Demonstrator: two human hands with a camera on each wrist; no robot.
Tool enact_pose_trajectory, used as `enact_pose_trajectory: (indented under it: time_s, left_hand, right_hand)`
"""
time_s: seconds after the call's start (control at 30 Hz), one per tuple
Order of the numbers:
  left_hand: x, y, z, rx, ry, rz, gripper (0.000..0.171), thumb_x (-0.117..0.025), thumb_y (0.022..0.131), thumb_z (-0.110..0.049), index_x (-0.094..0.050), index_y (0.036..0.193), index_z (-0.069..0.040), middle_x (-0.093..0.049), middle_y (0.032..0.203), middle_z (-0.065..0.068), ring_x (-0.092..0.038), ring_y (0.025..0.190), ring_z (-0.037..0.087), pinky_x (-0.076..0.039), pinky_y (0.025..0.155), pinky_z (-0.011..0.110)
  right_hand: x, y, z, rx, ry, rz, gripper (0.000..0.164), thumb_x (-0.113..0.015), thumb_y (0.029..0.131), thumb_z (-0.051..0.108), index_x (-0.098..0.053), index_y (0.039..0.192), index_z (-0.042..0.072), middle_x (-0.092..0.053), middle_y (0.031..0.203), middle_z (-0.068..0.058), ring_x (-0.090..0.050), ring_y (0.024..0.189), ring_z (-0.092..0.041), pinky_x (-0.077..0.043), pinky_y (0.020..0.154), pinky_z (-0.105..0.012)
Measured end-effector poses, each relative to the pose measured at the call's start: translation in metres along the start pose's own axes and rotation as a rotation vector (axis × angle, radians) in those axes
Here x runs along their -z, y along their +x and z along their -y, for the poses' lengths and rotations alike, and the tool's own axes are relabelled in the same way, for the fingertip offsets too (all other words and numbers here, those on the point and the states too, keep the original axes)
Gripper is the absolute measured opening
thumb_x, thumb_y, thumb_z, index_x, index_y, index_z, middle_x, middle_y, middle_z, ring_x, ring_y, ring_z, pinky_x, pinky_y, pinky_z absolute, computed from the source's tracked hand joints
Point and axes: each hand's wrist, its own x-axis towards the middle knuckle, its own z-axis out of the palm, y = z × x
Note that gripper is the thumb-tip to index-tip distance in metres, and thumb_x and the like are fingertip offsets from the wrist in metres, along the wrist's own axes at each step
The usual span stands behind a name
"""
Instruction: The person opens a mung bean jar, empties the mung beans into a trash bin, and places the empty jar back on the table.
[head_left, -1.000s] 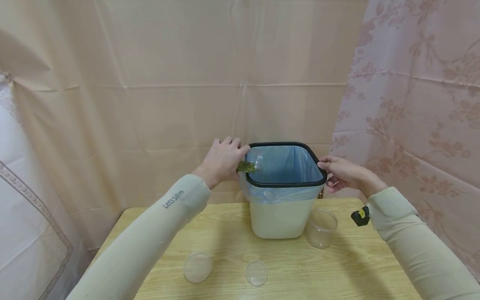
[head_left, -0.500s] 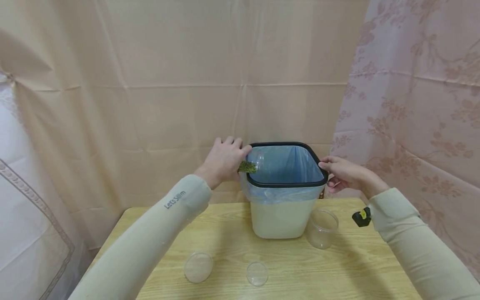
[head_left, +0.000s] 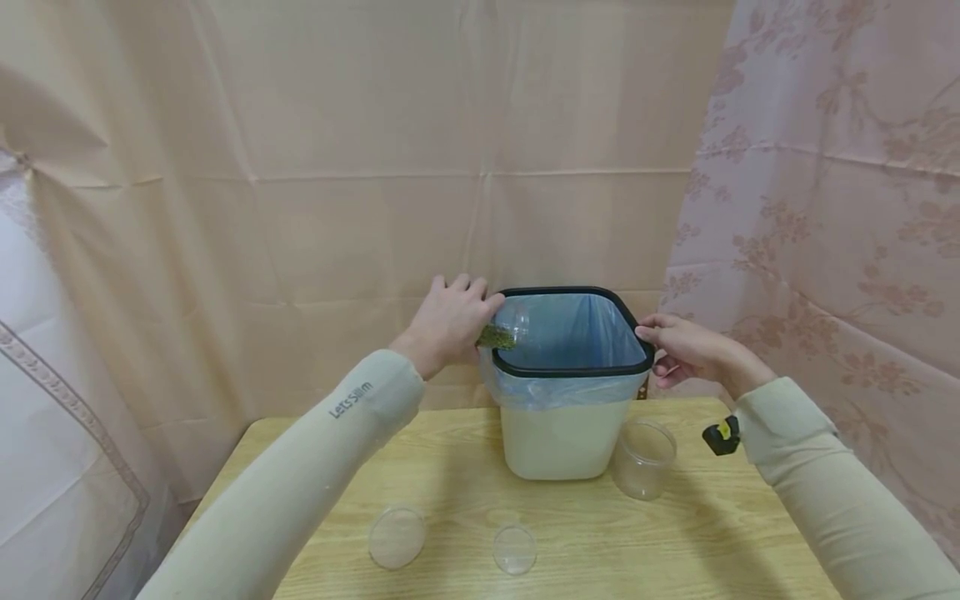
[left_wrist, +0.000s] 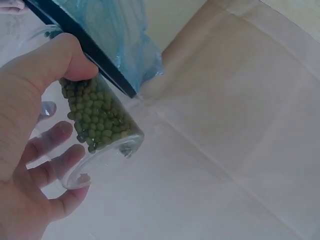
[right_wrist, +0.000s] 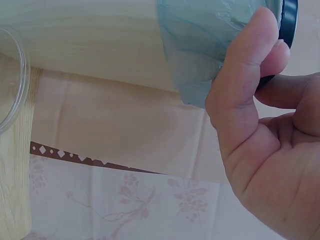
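Observation:
My left hand (head_left: 452, 321) grips a clear jar (left_wrist: 132, 135) of green beans (left_wrist: 95, 112), tilted on its side over the left rim of a trash bin (head_left: 566, 442). In the head view the jar's mouth reaches inside the bin, and the beans lie along its lower wall. A blue bag (head_left: 577, 325) lines the bin and folds out under its black rim (head_left: 577, 371). My right hand (head_left: 690, 346) pinches that rim at the right side, thumb and fingers on either side of it in the right wrist view. The bin stands upright at the table's far edge.
An uncovered clear jar (head_left: 643, 458) stands close by the bin's right side. Two round clear lids, a larger lid (head_left: 397, 537) and a smaller lid (head_left: 514, 550), lie near the front of the wooden table (head_left: 600, 542). A beige curtain (head_left: 337, 208) hangs behind.
Almost nothing differs. Both hands keep their hold on the jar and rim, and the beans stay in much the same place; the view shifts very slightly.

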Motion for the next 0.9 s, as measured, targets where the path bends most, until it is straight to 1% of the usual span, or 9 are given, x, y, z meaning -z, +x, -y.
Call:
enact_pose_trajectory:
  time_s: [0.17,0.3,0.43,0.67,0.73,0.9]
  left_hand:
    - [0.002,0.002,0.001,-0.001,-0.049,0.015,0.077,-0.093,0.071,-0.041,-0.060,0.135,-0.015,-0.059,0.122,0.007,-0.054,0.113,0.030,-0.045,0.088,0.050]
    - [0.003,0.003,0.004,0.014,-0.113,0.042,0.078,-0.093,0.071,-0.040,-0.060,0.137,-0.015,-0.057,0.124,0.008,-0.052,0.115,0.031,-0.044,0.089,0.050]
    - [0.004,0.004,0.007,0.022,-0.148,0.077,0.080,-0.091,0.071,-0.043,-0.059,0.138,-0.014,-0.055,0.126,0.007,-0.049,0.117,0.030,-0.045,0.090,0.049]
    - [0.007,0.005,0.009,0.027,-0.202,0.092,0.088,-0.091,0.070,-0.046,-0.050,0.139,-0.010,-0.056,0.133,0.008,-0.050,0.119,0.030,-0.045,0.094,0.050]
    - [0.008,0.005,0.009,0.027,-0.223,0.095,0.086,-0.091,0.070,-0.046,-0.050,0.137,-0.010,-0.056,0.133,0.007,-0.050,0.119,0.029,-0.044,0.095,0.050]
    - [0.010,0.005,0.012,0.028,-0.267,0.119,0.078,-0.090,0.071,-0.045,-0.053,0.131,-0.010,-0.058,0.127,0.005,-0.051,0.117,0.027,-0.045,0.093,0.047]
  right_hand:
    - [-0.001,0.000,0.001,0.002,0.003,-0.001,0.047,-0.033,0.112,0.023,-0.020,0.150,-0.002,-0.049,0.099,-0.011,-0.051,0.062,-0.011,-0.058,0.061,-0.031]
    - [-0.001,-0.001,0.002,-0.003,0.007,0.000,0.045,-0.032,0.112,0.022,-0.021,0.149,-0.002,-0.049,0.099,-0.011,-0.051,0.061,-0.010,-0.057,0.060,-0.030]
    - [-0.001,0.000,0.003,-0.008,0.007,0.002,0.046,-0.033,0.112,0.022,-0.020,0.149,-0.002,-0.049,0.100,-0.012,-0.051,0.061,-0.010,-0.058,0.060,-0.030]
    - [0.000,0.000,0.003,-0.011,0.000,0.002,0.049,-0.034,0.112,0.022,-0.018,0.151,-0.002,-0.049,0.101,-0.012,-0.051,0.062,-0.011,-0.058,0.062,-0.031]
    - [0.000,0.000,0.002,-0.013,-0.002,0.002,0.048,-0.034,0.112,0.022,-0.018,0.151,-0.002,-0.049,0.100,-0.012,-0.052,0.062,-0.011,-0.058,0.062,-0.031]
    - [0.000,0.001,0.002,-0.012,-0.008,0.000,0.049,-0.033,0.112,0.022,-0.017,0.152,-0.002,-0.049,0.100,-0.011,-0.051,0.062,-0.010,-0.058,0.061,-0.031]
